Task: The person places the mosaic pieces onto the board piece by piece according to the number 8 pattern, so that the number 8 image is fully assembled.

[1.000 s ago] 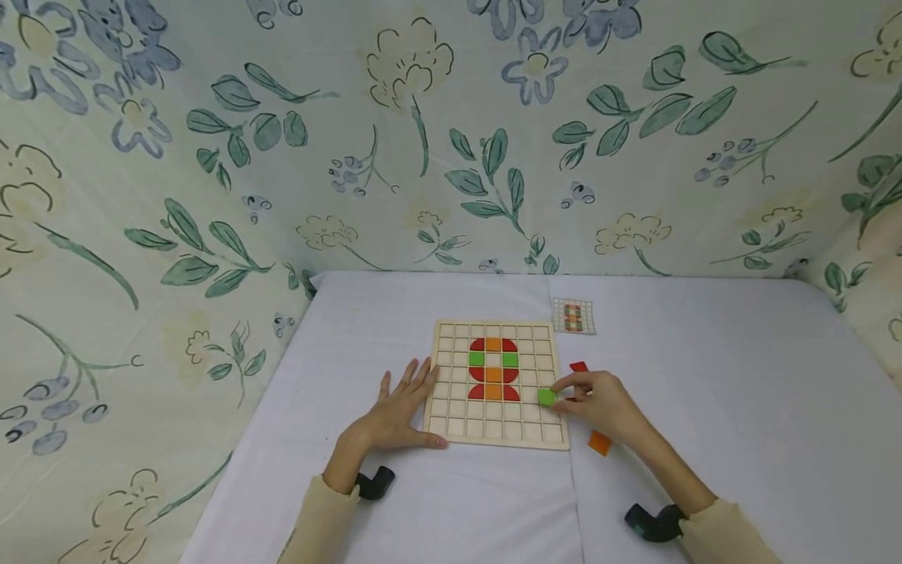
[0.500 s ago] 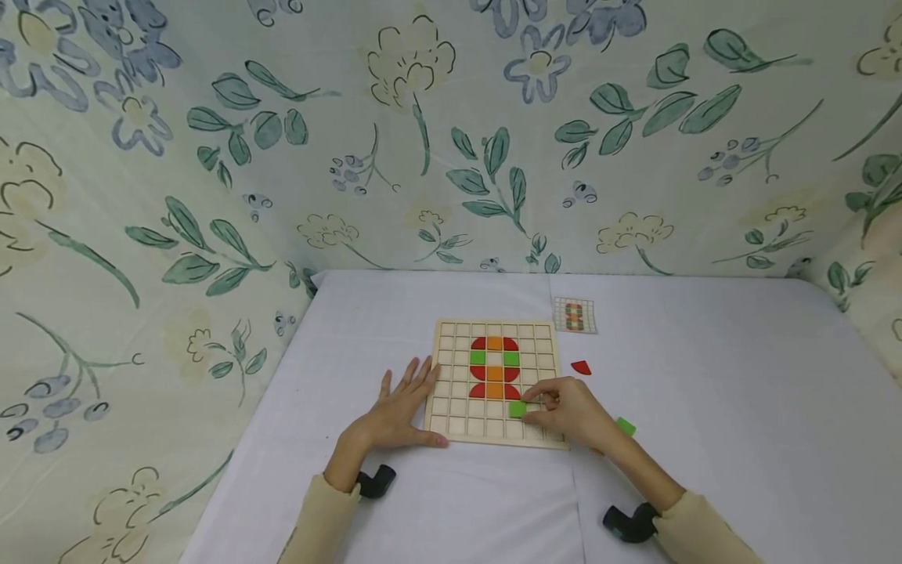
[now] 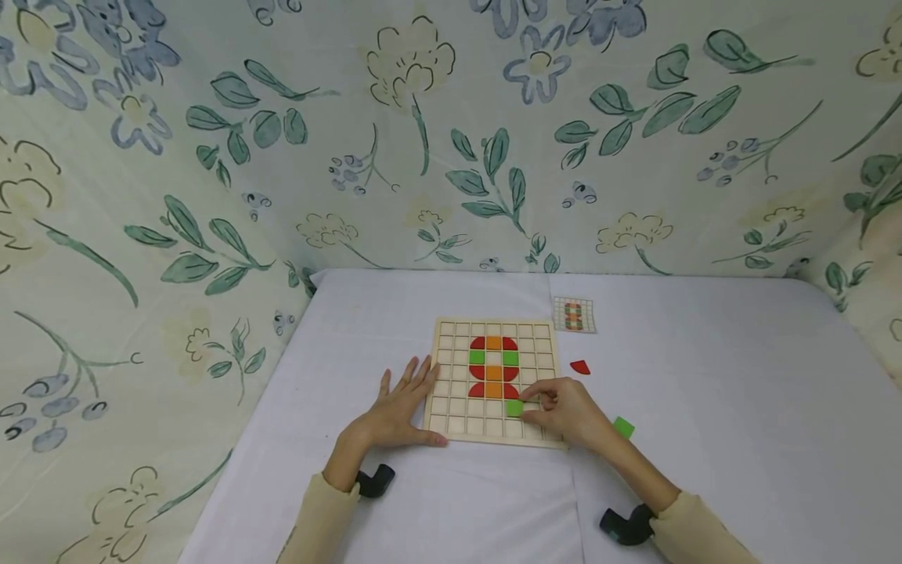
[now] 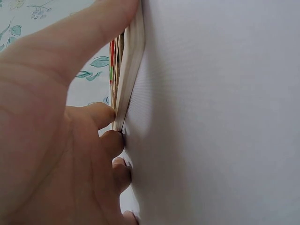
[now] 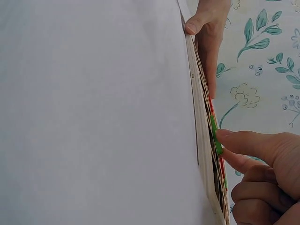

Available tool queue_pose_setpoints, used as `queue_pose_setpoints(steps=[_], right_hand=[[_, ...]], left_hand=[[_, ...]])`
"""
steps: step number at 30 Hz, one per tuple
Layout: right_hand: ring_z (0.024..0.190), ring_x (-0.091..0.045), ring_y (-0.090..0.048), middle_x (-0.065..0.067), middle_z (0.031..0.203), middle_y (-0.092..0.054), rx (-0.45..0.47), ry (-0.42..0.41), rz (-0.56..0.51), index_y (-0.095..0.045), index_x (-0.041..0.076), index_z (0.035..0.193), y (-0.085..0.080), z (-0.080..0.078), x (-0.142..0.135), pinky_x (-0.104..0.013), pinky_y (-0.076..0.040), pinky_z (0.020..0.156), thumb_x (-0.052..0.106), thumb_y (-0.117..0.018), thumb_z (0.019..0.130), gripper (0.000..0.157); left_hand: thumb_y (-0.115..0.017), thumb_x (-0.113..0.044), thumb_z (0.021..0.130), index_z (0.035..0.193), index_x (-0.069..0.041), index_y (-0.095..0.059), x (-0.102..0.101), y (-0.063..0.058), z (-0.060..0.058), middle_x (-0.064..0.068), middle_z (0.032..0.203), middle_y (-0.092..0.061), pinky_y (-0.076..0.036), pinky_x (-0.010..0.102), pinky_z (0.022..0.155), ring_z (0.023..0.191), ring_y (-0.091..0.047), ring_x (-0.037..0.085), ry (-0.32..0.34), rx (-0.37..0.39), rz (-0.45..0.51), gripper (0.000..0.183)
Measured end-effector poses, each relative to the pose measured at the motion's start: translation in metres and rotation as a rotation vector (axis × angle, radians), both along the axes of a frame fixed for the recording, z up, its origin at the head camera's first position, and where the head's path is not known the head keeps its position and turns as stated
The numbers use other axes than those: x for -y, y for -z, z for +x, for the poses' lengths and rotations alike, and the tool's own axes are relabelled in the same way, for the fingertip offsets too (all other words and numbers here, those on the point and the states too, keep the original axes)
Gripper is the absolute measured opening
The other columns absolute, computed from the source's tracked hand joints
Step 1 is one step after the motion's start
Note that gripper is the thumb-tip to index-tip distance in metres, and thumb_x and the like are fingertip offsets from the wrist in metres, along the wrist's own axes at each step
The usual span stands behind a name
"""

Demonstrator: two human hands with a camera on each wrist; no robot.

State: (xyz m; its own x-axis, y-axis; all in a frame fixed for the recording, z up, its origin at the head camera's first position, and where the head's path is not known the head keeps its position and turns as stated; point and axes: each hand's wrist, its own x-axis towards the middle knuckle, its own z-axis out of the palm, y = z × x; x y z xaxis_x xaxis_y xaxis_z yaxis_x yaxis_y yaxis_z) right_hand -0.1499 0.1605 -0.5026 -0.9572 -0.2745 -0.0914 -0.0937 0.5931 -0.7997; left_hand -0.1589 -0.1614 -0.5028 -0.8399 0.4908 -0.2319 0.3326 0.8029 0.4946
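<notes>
A wooden grid board point(image 3: 451, 427) lies on the white table, with red, orange and green tiles set in its middle columns. My right hand point(image 3: 574, 411) pinches a green square tile point(image 3: 514, 408) between thumb and finger, over the cell just below the lowest red tile on the right. The right wrist view shows this green tile point(image 5: 216, 136) at the board's surface, with the fingertips on it. My left hand point(image 3: 395, 411) lies with its fingers spread along the board's left edge. In the left wrist view, that hand's fingers point(image 4: 101, 114) touch the board's side.
A small pattern card point(image 3: 574, 315) lies beyond the board's top right corner. Right of the board is a loose red tile point(image 3: 580, 366). Another green tile point(image 3: 623, 427) lies beside my right wrist. A flowered cloth point(image 3: 423, 157) hangs behind the table.
My right hand has moved left with the green tile, from the board's right side to the cell under the red tile. An orange tile is now hidden by that hand. My left hand stays put.
</notes>
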Motion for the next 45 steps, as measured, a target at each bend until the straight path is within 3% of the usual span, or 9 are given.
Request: queue_pose_setpoints(steps=[14, 22, 28, 33, 45], right_hand=[[0.054, -0.007, -0.032, 0.005, 0.058, -0.034, -0.049, 0.007, 0.021, -0.080, 0.012, 0.103, -0.002, 0.001, -0.005, -0.021, -0.026, 0.051, 0.019, -0.088, 0.082, 0.023], [0.055, -0.009, -0.035, 0.004, 0.062, -0.036, -0.082, 0.115, 0.084, -0.079, 0.010, 0.105, -0.008, -0.006, -0.039, -0.021, -0.026, 0.048, 0.018, -0.085, 0.086, 0.021], [0.055, -0.014, -0.037, 0.000, 0.065, -0.041, -0.109, 0.218, 0.161, -0.076, 0.005, 0.116, -0.012, -0.016, -0.064, -0.022, -0.026, 0.046, 0.019, -0.083, 0.087, 0.032], [0.059, -0.017, -0.040, -0.002, 0.068, -0.045, -0.065, 0.278, 0.205, -0.073, 0.004, 0.123, -0.010, -0.024, -0.076, -0.023, -0.028, 0.047, 0.022, -0.082, 0.089, 0.040], [0.058, -0.018, -0.040, -0.002, 0.063, -0.043, -0.076, 0.271, 0.199, -0.075, 0.001, 0.120, -0.002, -0.035, -0.080, -0.024, -0.027, 0.047, 0.018, -0.083, 0.087, 0.037]], left_hand=[[-0.083, -0.061, 0.079, 0.168, -0.015, -0.006, 0.000, 0.000, 0.000, 0.004, 0.176, 0.005, 0.011, 0.070, 0.125, 0.163, 0.010, 0.030, -0.001, 0.000, -0.008, 0.126], [-0.083, -0.062, 0.078, 0.168, -0.014, -0.007, 0.000, 0.003, 0.000, 0.004, 0.176, 0.005, 0.010, 0.070, 0.125, 0.163, 0.010, 0.031, -0.004, -0.006, -0.014, 0.127], [-0.082, -0.063, 0.079, 0.168, -0.014, -0.006, 0.001, 0.004, -0.001, 0.005, 0.176, 0.006, 0.010, 0.070, 0.125, 0.163, 0.011, 0.031, 0.000, -0.009, -0.017, 0.127], [-0.082, -0.063, 0.078, 0.168, -0.015, -0.006, 0.001, 0.004, -0.001, 0.004, 0.176, 0.005, 0.010, 0.070, 0.125, 0.163, 0.011, 0.031, -0.003, -0.008, -0.011, 0.127], [-0.082, -0.063, 0.079, 0.168, -0.015, -0.006, 0.002, 0.003, 0.000, 0.004, 0.176, 0.005, 0.010, 0.070, 0.124, 0.163, 0.011, 0.031, 0.002, -0.007, -0.003, 0.127]])
